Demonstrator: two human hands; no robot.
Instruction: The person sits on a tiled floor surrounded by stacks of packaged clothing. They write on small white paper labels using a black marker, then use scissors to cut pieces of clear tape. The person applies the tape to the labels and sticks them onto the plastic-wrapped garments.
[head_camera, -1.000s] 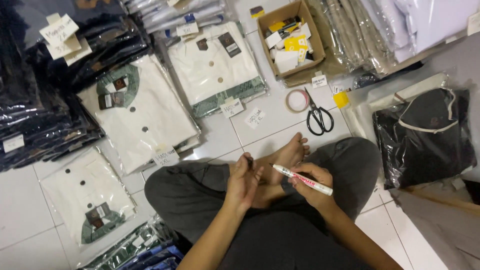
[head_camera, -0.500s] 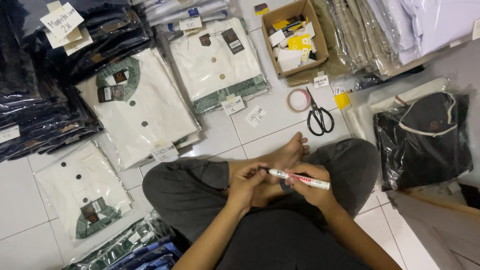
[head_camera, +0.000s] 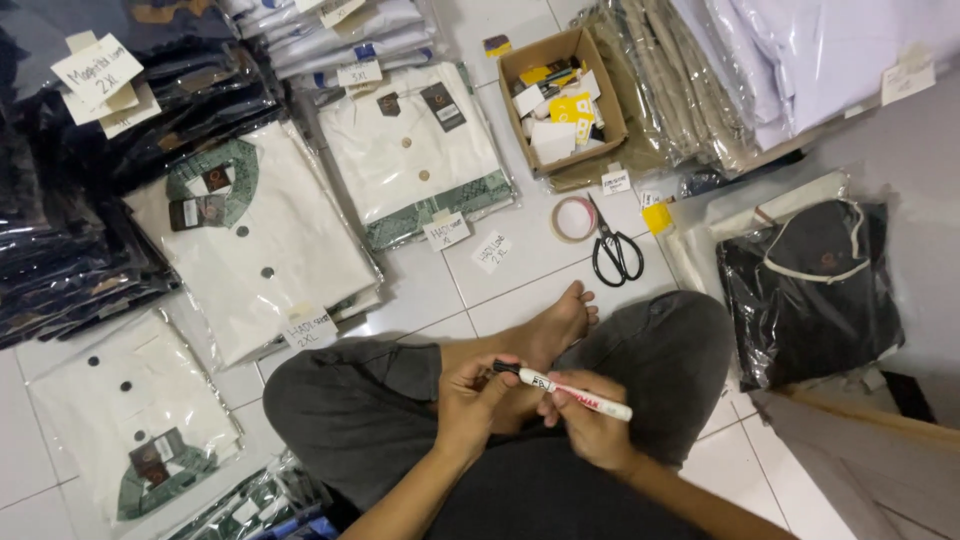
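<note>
Presently, person sits cross-legged on tiled floor (head_camera: 520, 270), both hands over lap. Right hand (head_camera: 590, 430) closed round body of white marker (head_camera: 580, 393), barrel lying roughly level, pointing left. Left hand (head_camera: 470, 400) pinches marker's black tip end w/ thumb & forefinger; cannot tell whether cap is on, coming off or going on. Marker sits just above crossed legs, near bare foot (head_camera: 560, 325).

Progress, judged from layout: several paper size slips already lie by bagged shirts, e.g. slip (head_camera: 447, 230) at lower edge of centre cream shirt pack (head_camera: 410, 150), slip (head_camera: 310, 327) at corner of left cream shirt pack (head_camera: 255, 245), loose slip (head_camera: 492, 252) on bare tile. Lower-left shirt pack (head_camera: 125, 420) shows no slip in view. So labelling appears partly done; marker not on any paper at this moment, no blank slip in either hand.

Other items: tape roll (head_camera: 573, 218) & black scissors (head_camera: 612, 250) just beside each other, ahead of foot. Cardboard box (head_camera: 518, 100) holds assorted cards/tags. Black garment in clear bag (head_camera: 815, 290) to right. Dark bagged stacks (head_camera: 70, 230) far left.
</note>
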